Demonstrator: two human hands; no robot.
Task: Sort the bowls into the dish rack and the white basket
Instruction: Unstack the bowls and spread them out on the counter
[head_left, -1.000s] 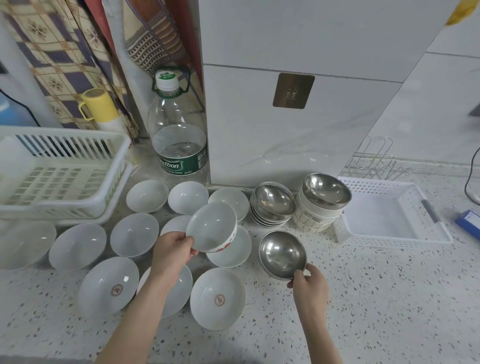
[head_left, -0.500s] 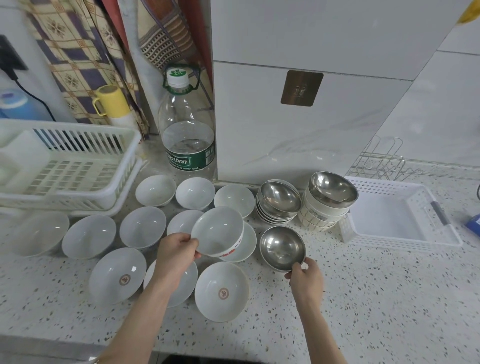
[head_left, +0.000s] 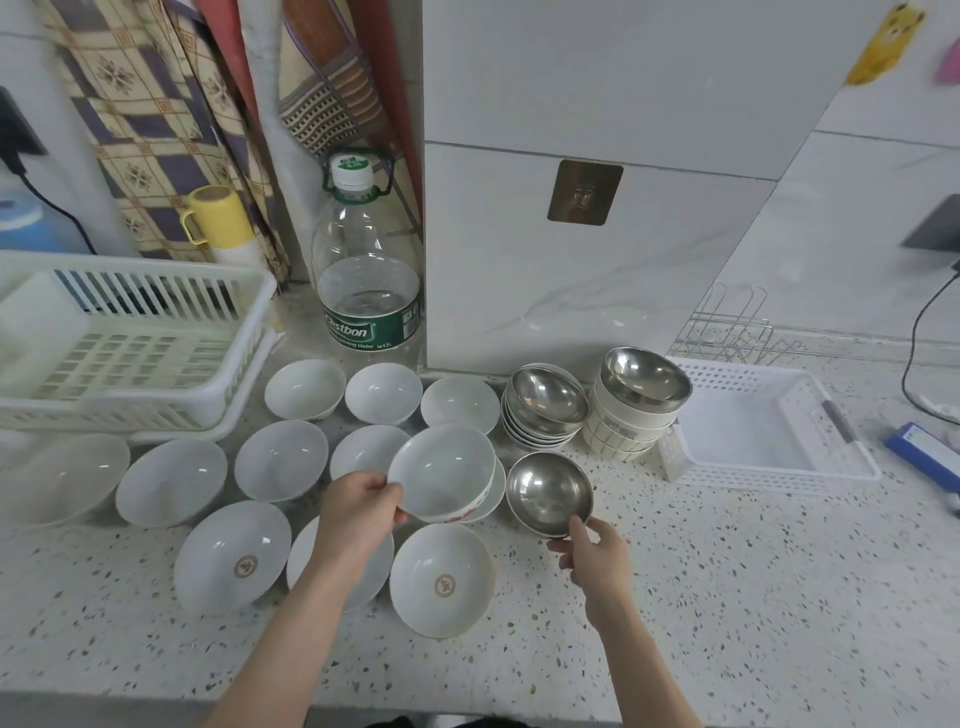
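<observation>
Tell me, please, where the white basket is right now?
In the head view, the white basket sits empty on the countertop at far right, just right of the stacked bowls, below the wire rack.

Two arms come up from the bottom edge of the view. Both are bare. No sleeves show on them. No watch, band or bracelet shows at the wrists. The left hand (head_left: 358, 512) has no glove on it. No ring shows on its fingers. The right hand (head_left: 597, 558) has no glove either, and no ring shows there. The nails that can be seen are short and plain, with no paint on them. The left forearm looks long and runs down to the bottom edge. The right forearm runs down to the bottom edge too. A small dark bit of clothing shows at the very bottom, between the arms.
</observation>
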